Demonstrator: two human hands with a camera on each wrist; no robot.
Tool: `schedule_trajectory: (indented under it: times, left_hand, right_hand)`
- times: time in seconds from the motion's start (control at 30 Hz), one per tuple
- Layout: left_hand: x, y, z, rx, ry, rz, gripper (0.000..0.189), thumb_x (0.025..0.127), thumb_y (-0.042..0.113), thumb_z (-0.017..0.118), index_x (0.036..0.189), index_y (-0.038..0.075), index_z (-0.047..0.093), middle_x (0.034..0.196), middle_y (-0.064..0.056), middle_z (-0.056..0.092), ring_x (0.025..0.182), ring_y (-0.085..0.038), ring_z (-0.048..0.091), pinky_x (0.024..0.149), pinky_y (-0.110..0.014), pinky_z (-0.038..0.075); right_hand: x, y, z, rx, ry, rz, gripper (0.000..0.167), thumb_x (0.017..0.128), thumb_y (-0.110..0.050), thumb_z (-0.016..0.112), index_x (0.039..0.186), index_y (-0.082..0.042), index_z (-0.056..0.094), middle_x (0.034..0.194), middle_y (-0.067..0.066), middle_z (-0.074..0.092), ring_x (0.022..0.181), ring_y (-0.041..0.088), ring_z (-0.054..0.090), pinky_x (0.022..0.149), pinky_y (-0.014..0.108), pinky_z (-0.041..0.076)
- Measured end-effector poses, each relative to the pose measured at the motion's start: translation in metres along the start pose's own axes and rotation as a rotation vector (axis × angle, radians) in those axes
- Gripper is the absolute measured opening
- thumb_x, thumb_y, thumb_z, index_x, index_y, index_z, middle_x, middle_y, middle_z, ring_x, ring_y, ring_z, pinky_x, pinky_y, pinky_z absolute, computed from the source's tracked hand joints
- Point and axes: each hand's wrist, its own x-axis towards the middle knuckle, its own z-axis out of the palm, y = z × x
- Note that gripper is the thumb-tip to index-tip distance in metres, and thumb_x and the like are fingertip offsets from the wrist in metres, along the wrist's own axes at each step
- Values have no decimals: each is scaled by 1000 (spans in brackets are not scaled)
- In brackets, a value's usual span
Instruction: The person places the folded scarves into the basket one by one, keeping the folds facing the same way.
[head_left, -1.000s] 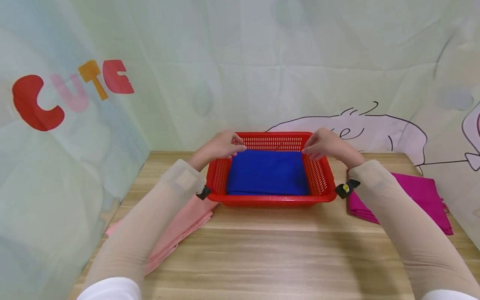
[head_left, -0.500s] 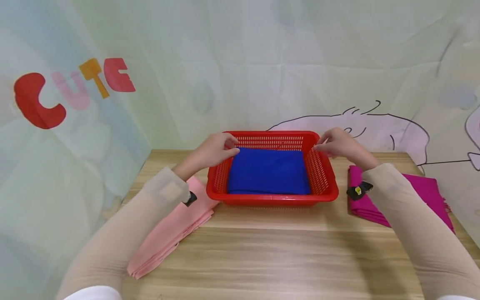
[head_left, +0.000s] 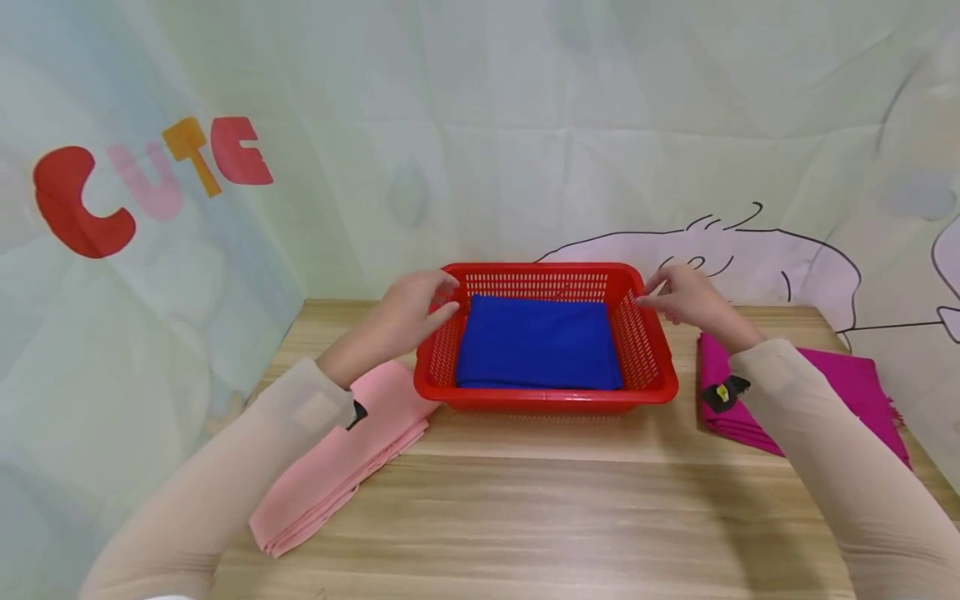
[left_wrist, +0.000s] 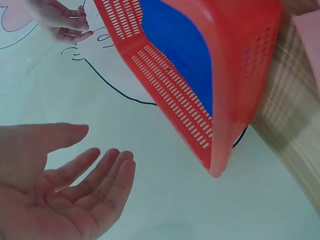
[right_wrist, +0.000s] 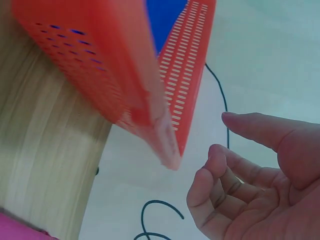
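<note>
A folded blue cloth [head_left: 538, 342] lies flat in a red perforated plastic basket [head_left: 546, 397] at the back of the table. My left hand [head_left: 405, 315] hovers at the basket's left rim, with loosely bent fingers and nothing in them. In the left wrist view that hand [left_wrist: 75, 190] shows its palm, thumb apart from the fingers. Over at the right rim is my right hand [head_left: 688, 298], also holding nothing. The right wrist view shows this hand [right_wrist: 260, 185] beside the rim, its fingers relaxed and the thumb apart.
A folded pink cloth [head_left: 337, 467] lies on the wooden table [head_left: 540, 500] left of the basket. To the right is a folded magenta cloth [head_left: 847, 383] with a fringed edge, partly behind my right forearm. A printed fabric backdrop [head_left: 495, 167] stands close behind the table.
Both hands have moved outward from above the basket, the left one to the left and the right one to the right. The blue cloth stays in place inside the basket.
</note>
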Motion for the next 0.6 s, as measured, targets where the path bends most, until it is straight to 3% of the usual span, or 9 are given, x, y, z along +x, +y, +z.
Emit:
schedule_trajectory:
  times: [0.4,0.6]
  left_hand:
    - [-31,-18,1,-10,96,-38,35,101,14,59,130,-4,54,123,-19,59,107,-32,60,86,-46,57]
    - [-45,-33,5,-17,133,-56,34,101,12,59,129,-7,56,123,-22,60,106,-36,61,86,-48,57]
  right_hand:
    - [-2,17,14,39,15,-23,36,95,-12,68,114,16,57,83,21,67,60,25,64,53,31,57]
    - [-1,20,19,59,42,4,39,97,-10,65,120,19,52,94,29,65,62,20,63,57,33,59]
